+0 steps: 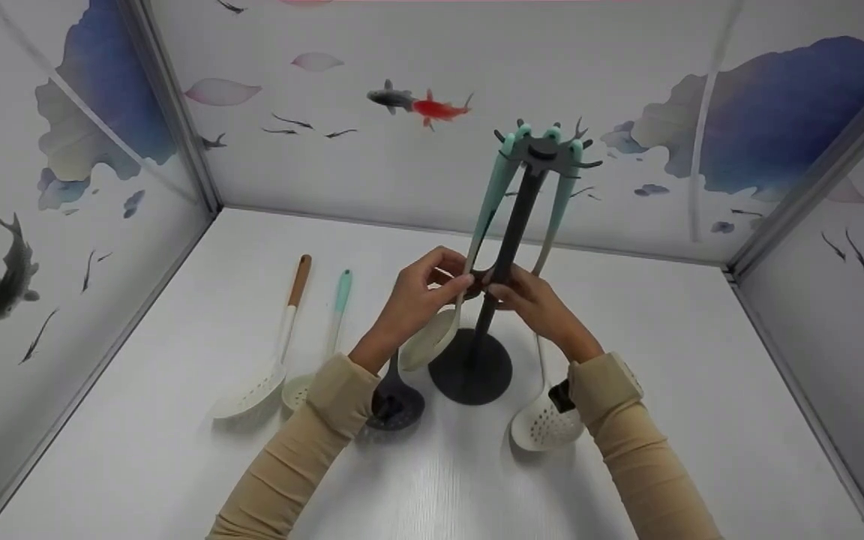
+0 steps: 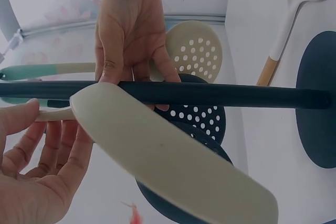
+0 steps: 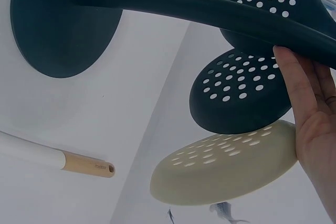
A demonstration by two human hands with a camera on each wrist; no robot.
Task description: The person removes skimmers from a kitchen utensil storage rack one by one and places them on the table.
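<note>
My left hand [image 1: 424, 292] pinches the thin handle of a cream serving spoon [image 1: 430, 343], whose upper handle is teal, beside the dark pole. In the left wrist view the spoon's bowl [image 2: 173, 153] covers part of the utensil stand [image 2: 252, 95]. On the pole's other side, my right hand [image 1: 533, 300] grips the stand, thumb in front and fingers passing behind. Its fingers [image 3: 299, 85] reach toward dark perforated skimmers [image 3: 241, 90] in the right wrist view. A cream skimmer [image 1: 548, 427] hangs by a teal handle at the right. Parts of both hands' fingers are hidden.
The stand's round base [image 1: 469, 382] rests on the white table [image 1: 462, 487]. At the left lie a slotted white turner [image 1: 252, 394] with a wooden handle and a teal-handled skimmer [image 1: 338, 300]. A dark utensil head [image 1: 398, 405] is near my left sleeve. Printed walls enclose the table.
</note>
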